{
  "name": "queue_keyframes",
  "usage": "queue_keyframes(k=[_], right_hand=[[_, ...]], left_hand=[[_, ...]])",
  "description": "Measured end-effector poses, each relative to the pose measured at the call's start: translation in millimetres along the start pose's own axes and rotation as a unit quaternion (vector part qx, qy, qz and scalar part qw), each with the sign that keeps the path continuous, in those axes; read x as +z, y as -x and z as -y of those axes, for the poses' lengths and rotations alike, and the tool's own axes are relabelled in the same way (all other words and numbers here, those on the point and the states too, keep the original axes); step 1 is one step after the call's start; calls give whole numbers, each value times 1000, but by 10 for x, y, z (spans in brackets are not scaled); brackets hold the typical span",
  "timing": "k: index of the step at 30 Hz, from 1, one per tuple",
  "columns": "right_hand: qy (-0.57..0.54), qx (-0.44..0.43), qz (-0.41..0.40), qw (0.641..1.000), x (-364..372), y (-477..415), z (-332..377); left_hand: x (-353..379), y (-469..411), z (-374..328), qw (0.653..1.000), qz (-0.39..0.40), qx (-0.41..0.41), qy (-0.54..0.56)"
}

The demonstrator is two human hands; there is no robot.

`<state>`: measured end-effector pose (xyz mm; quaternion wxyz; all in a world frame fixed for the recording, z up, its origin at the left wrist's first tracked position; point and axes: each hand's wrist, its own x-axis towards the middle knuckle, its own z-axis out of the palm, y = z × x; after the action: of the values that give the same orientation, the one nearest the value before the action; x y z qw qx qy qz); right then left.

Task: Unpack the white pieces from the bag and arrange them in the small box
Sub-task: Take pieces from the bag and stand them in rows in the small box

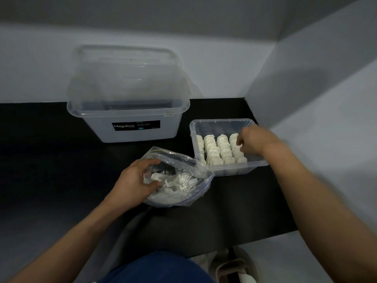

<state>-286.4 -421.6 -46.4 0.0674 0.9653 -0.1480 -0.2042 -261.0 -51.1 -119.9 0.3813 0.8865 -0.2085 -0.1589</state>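
The left hand (135,180) grips the open rim of the clear bag (183,193), which lies near the centre of the black table (51,160) with loose white pieces (173,183) inside. To its right and farther off, the blurred right hand (250,142) hangs with curled fingers over the packed rows (214,150) in the small box (224,124). Whether it holds a piece cannot be told.

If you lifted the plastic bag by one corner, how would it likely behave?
The plastic bag would probably flop: its film is crumpled. The loose white pieces inside would likely slide together. Its mouth is open at the left hand, so some might spill.

Dim, soft light; wide-angle bending at edges; right hand (250,142) motion-blurred.
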Motion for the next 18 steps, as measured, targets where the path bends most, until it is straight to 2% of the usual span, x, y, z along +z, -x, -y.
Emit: queue_keyframes(k=[2, 4, 6, 7, 8, 11, 14, 18], right_hand=[[-88, -22, -95, 991, -221, 311, 135], [-249, -69, -166, 952, -363, 757, 439], [-409, -148, -120, 893, -408, 1138, 850], [-438, -178, -76, 878, -345, 1222, 1052], [-431, -202, -44, 879, -240, 1245, 1250], [-273, -227, -40, 934, 234, 1012, 1770], [-137, -185, -37, 972, 605, 684, 2036], [-62, -139, -48, 987, 698, 472, 2098]], left_hand=[[0, 21, -1, 1000, 6, 5, -3], [2, 47, -5, 1000, 11, 5, -1], [11, 73, 7, 1000, 12, 11, -4], [18, 86, 17, 1000, 12, 17, -10], [24, 103, 23, 1000, 14, 23, -14], [37, 155, 27, 999, 24, 34, -25], [45, 218, 10, 999, 35, 23, -21], [60, 272, -14, 999, 50, 13, -15]])
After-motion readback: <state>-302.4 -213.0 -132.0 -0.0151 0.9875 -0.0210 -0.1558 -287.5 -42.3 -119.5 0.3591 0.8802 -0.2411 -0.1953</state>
